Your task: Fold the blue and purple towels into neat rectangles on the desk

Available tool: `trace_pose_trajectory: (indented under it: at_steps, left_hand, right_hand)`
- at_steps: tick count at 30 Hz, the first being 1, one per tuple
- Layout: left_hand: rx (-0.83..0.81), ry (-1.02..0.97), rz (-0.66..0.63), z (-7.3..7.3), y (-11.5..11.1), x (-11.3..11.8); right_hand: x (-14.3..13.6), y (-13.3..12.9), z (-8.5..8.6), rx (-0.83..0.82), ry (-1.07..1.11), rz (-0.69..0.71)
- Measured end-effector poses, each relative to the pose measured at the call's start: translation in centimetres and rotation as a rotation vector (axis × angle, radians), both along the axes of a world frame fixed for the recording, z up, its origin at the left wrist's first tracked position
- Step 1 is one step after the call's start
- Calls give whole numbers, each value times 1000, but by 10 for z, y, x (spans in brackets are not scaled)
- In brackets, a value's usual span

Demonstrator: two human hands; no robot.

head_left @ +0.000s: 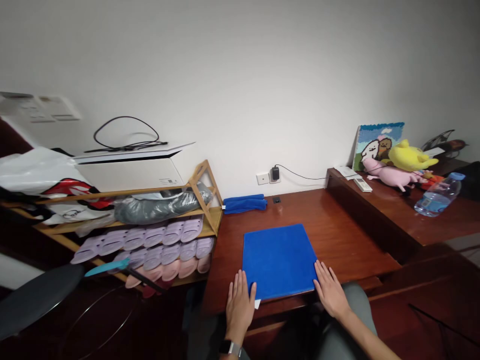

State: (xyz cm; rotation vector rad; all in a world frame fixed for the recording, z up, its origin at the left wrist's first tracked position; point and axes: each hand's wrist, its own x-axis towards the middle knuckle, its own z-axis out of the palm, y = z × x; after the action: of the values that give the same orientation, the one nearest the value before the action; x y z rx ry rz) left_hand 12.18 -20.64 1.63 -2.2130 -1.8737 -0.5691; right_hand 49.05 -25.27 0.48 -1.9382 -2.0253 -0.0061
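A blue cloth (279,260), squarish and spread flat, lies on the reddish-brown wooden desk (345,240) in front of me. At its lower left corner rests my left hand (240,302), fingers stretched out and holding nothing; a watch is on that wrist. My right hand (331,290) lies with fingers extended along the cloth's lower right edge, touching or nearly touching it, also holding nothing. A small white tag (257,304) sticks out under the near edge by my left thumb. Against the wall, a second blue cloth (245,204) sits folded or rolled.
Left of the desk stands a wooden rack (212,220) with several purple and pink slippers (153,235) and a white box (131,172) on top. A raised shelf at right holds plush toys (392,175), a remote (363,185) and a water bottle (438,195). A black plug (275,173) is in the wall.
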Motion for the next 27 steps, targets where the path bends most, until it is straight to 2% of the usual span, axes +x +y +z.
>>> trace_pose_trajectory:
  at_steps: [2,4,8,12,15,18,21,23,25,27]
  left_hand:
    - [9,6,-5,-3,-2,-8]
    - [14,8,1,-4,-3,-7]
    - [13,8,13,-4,-3,-2]
    - [-13,11,16,-1,-3,-1]
    - [-26,14,20,1,-4,-2]
    - [-33,15,19,-1,-5,-4]
    - [-51,5,22,-3,-6,-8]
    - [-55,-9,20,1,-5,-6]
    - [-53,-30,-20,13,-1,9]
    - [-68,-54,-123,29,7,41]
  right_hand:
    - [1,-1,1,-20,6,2]
    - [1,-2,4,-69,14,2]
    - [1,10,22,-140,35,-33]
    - [-7,49,51,-173,48,-59]
    - [-15,82,61,-245,53,-75]
    - [-18,100,54,-300,33,-92]
    - [-16,103,38,-284,18,-87]
    - [-15,102,32,-276,17,-81]
    - [-14,102,30,-275,19,-80]
    - [-13,102,32,-276,26,-78]
